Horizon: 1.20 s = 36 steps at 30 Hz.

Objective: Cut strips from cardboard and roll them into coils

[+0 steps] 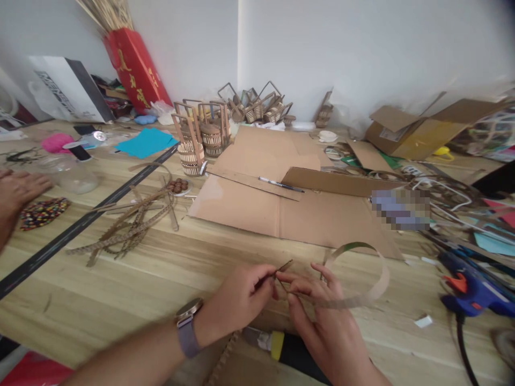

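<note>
My left hand, with a watch on its wrist, pinches a thin dark brown strip. Close by, my right hand has its thumb and index finger closed on a thin strip where the two hands meet. A long flat strip curled into a loop runs out past the right hand's fingers. How the strips join at the fingertips is too small to make out. Beneath my right hand lies a tool with a black handle and yellow collar, partly hidden by the hand.
Flat cardboard with a pen lies ahead. Leftward are a pile of brown strips and a co-worker's hand. Small woven baskets stand behind. A blue glue gun with a cord is at right.
</note>
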Tool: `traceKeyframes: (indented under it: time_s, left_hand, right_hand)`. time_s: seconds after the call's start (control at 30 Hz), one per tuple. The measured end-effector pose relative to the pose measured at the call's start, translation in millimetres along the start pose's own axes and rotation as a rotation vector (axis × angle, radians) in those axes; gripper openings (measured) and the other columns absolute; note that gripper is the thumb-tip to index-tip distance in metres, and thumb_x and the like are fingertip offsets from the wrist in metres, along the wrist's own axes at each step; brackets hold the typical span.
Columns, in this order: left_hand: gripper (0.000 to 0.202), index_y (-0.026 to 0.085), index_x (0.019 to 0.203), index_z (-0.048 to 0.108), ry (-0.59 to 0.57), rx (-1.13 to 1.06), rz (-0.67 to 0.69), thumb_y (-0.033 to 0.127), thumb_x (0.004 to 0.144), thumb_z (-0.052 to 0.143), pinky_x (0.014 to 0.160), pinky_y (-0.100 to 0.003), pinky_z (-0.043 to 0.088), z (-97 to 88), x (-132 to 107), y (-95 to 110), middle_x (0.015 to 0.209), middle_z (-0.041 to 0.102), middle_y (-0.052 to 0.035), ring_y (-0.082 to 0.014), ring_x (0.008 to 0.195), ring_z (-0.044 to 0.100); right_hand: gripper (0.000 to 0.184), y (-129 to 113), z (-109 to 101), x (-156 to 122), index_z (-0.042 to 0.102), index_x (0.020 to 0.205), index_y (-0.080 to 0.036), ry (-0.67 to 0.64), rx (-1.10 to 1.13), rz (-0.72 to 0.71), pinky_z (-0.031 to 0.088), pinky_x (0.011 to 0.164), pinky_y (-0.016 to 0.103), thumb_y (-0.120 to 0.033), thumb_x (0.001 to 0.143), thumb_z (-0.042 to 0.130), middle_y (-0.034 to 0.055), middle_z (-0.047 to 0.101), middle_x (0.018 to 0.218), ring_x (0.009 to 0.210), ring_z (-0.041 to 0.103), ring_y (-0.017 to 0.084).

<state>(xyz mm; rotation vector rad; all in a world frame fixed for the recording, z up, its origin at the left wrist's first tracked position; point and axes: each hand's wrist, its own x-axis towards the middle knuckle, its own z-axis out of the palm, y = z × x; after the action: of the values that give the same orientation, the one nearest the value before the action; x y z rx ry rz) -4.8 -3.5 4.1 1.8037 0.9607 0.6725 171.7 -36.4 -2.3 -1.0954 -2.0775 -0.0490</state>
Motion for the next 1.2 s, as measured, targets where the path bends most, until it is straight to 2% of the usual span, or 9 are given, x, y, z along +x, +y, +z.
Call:
traceKeyframes:
  time_s: [0.2,0.3,0.4,0.57,0.87,1.2]
  left_hand:
    - [0.022,0.016,0.086,0.065,0.013,-0.006,-0.014,0.022,0.093,0.045,0.062,-0.021,0.039,0.1,2.4,-1.3,0.077,0.068,-0.0004,-0.0135,0.071,0.061]
    - [0.025,0.017,0.087,0.066,0.03,-0.026,-0.003,0.025,0.095,0.044,0.065,-0.021,0.041,-0.2,3.3,-1.1,0.08,0.069,-0.0011,-0.0144,0.074,0.062]
    - [0.024,0.016,0.095,0.067,0.021,-0.056,0.001,0.024,0.094,0.045,0.066,-0.022,0.042,-0.8,3.3,-0.1,0.083,0.07,-0.0021,-0.0156,0.077,0.063]
    - [0.022,0.016,0.095,0.066,0.002,-0.046,0.004,0.026,0.094,0.047,0.062,-0.022,0.039,-0.7,3.6,0.0,0.083,0.069,-0.0026,-0.0156,0.073,0.061]
    - [0.022,0.016,0.093,0.065,0.034,-0.006,-0.013,0.025,0.093,0.045,0.063,-0.023,0.04,0.8,2.1,-0.5,0.083,0.07,-0.0032,-0.0162,0.074,0.061]
    - [0.021,0.016,0.083,0.064,0.074,0.053,-0.018,0.019,0.089,0.044,0.06,-0.021,0.037,1.7,3.3,-6.5,0.075,0.066,-0.0007,-0.0137,0.068,0.058]
  right_hand:
    - [0.014,-1.8,0.7,-0.6,0.046,0.091,-0.024,0.038,0.029,0.013,0.037,0.097,0.042,-0.009,0.09,0.047,0.0023,0.075,0.09,0.087,0.071,0.018]
    - [0.008,-1.8,2.0,-1.6,0.052,0.098,-0.022,0.046,0.0,0.02,0.038,0.097,0.043,-0.017,0.092,0.051,0.0049,0.074,0.097,0.092,0.07,0.02]
    - [0.015,0.7,2.1,-2.7,0.056,0.107,-0.021,0.012,-0.055,0.013,0.038,0.097,0.044,-0.024,0.092,0.055,0.0059,0.074,0.101,0.095,0.069,0.022]
    - [0.013,3.7,0.3,-3.2,0.059,0.1,-0.024,0.007,-0.06,-0.03,0.036,0.1,0.041,-0.015,0.092,0.054,0.0042,0.075,0.1,0.096,0.069,0.019]
    - [0.013,-0.3,4.0,-4.3,0.06,0.098,-0.024,0.037,-0.021,0.014,0.035,0.102,0.04,-0.014,0.093,0.053,0.0037,0.076,0.103,0.096,0.07,0.018]
    - [0.013,-1.9,4.1,-2.4,0.057,0.097,-0.024,0.039,-0.044,-0.001,0.042,0.097,0.041,-0.015,0.095,0.047,0.0045,0.077,0.098,0.094,0.071,0.019]
